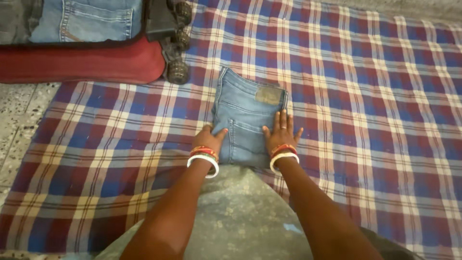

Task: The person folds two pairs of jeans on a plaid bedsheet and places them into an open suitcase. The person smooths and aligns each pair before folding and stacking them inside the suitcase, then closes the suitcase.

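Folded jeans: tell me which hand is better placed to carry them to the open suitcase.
Probably the left. The left hand rests at the near left edge of the folded jeans, on the side where the red suitcase lies, up and to the left. The right hand lies flat on the far side.

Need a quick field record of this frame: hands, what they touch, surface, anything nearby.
left hand: left hand at the near left edge of the folded jeans, fingers curled at it
right hand: right hand flat, fingers spread, on the jeans' near right part
jeans: blue denim, folded into a compact rectangle, back pocket and waistband patch facing up
wrists: red and white bangles on both
surface: checked cloth, red, blue and cream, spread on the floor
nearby: red suitcase top left, open, more folded denim inside, wheels toward the cloth
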